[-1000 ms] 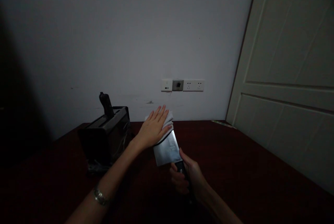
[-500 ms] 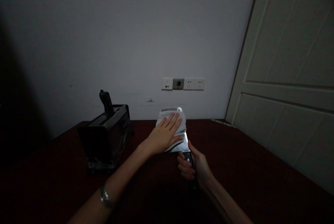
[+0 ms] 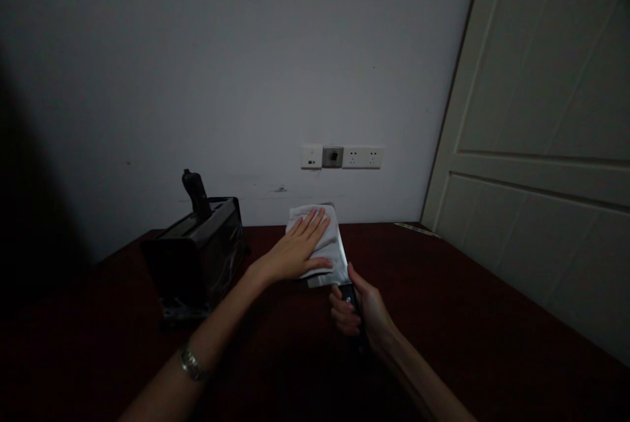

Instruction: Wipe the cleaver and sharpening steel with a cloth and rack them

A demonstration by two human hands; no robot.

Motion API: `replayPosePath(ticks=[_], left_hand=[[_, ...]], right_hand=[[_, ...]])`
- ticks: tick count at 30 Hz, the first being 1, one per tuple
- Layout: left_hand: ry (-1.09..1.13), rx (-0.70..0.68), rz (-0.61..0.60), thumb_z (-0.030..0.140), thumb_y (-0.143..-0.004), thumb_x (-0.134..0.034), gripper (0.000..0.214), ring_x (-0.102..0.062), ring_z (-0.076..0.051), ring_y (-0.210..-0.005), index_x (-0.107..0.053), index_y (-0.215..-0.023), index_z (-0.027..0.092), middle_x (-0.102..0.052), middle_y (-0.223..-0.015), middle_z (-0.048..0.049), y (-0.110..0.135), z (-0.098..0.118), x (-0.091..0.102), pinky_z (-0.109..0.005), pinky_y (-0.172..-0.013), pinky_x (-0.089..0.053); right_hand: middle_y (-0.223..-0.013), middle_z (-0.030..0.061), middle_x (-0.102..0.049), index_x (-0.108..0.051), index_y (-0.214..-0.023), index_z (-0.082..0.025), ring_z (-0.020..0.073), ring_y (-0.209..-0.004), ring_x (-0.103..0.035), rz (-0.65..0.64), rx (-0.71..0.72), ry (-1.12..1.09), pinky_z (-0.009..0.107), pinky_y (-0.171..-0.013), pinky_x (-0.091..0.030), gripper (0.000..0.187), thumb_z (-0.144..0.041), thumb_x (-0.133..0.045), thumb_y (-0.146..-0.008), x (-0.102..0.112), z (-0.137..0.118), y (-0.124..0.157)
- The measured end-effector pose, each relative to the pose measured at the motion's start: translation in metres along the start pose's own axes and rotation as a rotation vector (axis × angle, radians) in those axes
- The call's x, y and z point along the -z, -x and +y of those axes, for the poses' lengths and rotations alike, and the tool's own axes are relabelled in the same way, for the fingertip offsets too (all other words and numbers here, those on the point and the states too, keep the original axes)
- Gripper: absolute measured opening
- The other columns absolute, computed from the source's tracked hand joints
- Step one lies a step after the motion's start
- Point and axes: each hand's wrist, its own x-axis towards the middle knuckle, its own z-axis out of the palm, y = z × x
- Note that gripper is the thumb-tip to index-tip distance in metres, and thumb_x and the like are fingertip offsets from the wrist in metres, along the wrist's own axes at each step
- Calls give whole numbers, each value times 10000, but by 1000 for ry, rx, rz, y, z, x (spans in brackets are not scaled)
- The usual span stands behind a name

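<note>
My right hand [image 3: 361, 307] is wrapped round the black handle of a cleaver [image 3: 343, 263], whose broad steel blade points away from me. A folded white cloth [image 3: 331, 238] covers most of the blade; bare steel shows along the right edge, at the far corner and near the handle. Flat on top of the cloth lies my left hand [image 3: 295, 251], fingers spread and stretched out, pressing it against the blade. My left wrist wears a silver watch or bracelet [image 3: 190, 363].
On the left of the dark red table [image 3: 418, 291] stands a black knife block [image 3: 197, 258] with one black handle [image 3: 195, 192] sticking up. Behind is a wall with sockets [image 3: 361, 157]. A thin strip [image 3: 416, 230] lies at the back right, by a pale panelled door [image 3: 531, 199].
My left hand and the cloth have shifted left across the blade, baring more of its right edge. My right hand still grips the handle. The view has turned slightly.
</note>
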Motion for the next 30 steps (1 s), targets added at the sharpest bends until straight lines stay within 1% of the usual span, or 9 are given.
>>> replayPosePath(ticks=[5,8,11,14,16,18,22,24,30], left_hand=[[16,-136,-11,681,-775,-351,915,79,-230,-1351,31,-1422,159,72,-1477,-97,2,6,4,-400,-1105,-69],[26,-174,6,672,-783,-350,892,60,-224,-1355,35,-1422,181,65,-1480,-82,2,8,5,-400,-1104,-74],[17,-150,16,636,-818,-328,831,60,-216,-1355,40,-1421,199,64,-1482,-68,1,1,5,-401,-1102,-86],[-12,-86,51,624,-830,-315,818,63,-218,-1355,54,-1420,193,64,-1482,-75,2,-7,7,-406,-1101,-83],[-28,-59,65,632,-824,-317,833,65,-224,-1355,54,-1420,183,65,-1481,-85,3,-8,10,-410,-1101,-81],[-38,-71,58,648,-806,-339,867,67,-231,-1355,43,-1422,173,65,-1480,-92,4,-3,12,-409,-1101,-86],[-65,-131,39,650,-799,-356,869,63,-227,-1355,3,-1424,164,54,-1482,-91,4,12,13,-388,-1103,-95],[-92,-124,60,639,-818,-323,827,56,-221,-1356,-13,-1424,169,34,-1484,-86,3,15,12,-387,-1102,-99],[-197,34,178,605,-863,-220,743,61,-220,-1356,-53,-1420,142,-11,-1487,-92,1,10,8,-395,-1101,-94]], right_hand=[[-392,-72,-315,-517,-547,-128,23,-288,-168,51,33,-39,148,-262,-176,523,-553,-392,-825,-6,-7,5],[-391,-74,-309,-527,-548,-123,21,-290,-162,39,51,-39,144,-261,-176,526,-553,-400,-821,-7,-10,5],[-390,-69,-327,-527,-551,-130,25,-284,-174,-18,37,-12,148,-255,-181,512,-554,-413,-815,-4,-10,4],[-395,-63,-349,-533,-565,-135,32,-278,-194,-77,-7,15,156,-251,-192,510,-561,-406,-816,-4,-7,2],[-400,-62,-360,-537,-579,-135,34,-279,-204,-100,-21,18,157,-252,-197,507,-563,-404,-818,-4,-6,2],[-401,-63,-364,-534,-580,-136,34,-279,-207,-110,-20,12,157,-254,-199,502,-565,-415,-812,-5,-5,2],[-396,-67,-354,-507,-552,-139,30,-276,-202,-88,-19,18,158,-254,-199,517,-589,-429,-792,-5,-5,2],[-396,-69,-354,-502,-556,-143,30,-273,-201,-69,-17,31,158,-254,-198,515,-594,-424,-791,-3,-4,2],[-378,-74,-365,-481,-549,-163,35,-256,-214,-22,-72,104,163,-239,-192,524,-647,-446,-745,-3,9,-2]])
